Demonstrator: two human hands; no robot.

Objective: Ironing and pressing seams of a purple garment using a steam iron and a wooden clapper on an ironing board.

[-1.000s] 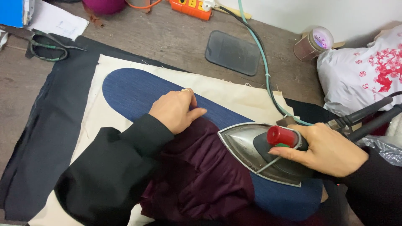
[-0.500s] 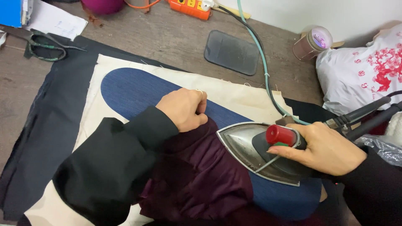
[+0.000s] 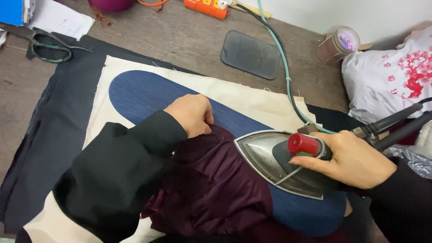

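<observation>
Maroon cloth, soft and limp, lies bunched on the blue pad; our left hand pinches its upper edge. We judge the steel iron heavy; our right hand is wrapped round its handle.

Iron: silver-grey metal body, pointed nose aimed left, dark handle with a red knob on top. Sits flat on the blue ironing pad, nose touching the garment's edge.

Garment: dark maroon cloth, bunched and wrinkled in folds, lying across the lower middle of the pad, just left of the iron, upper edge pinched together.
</observation>
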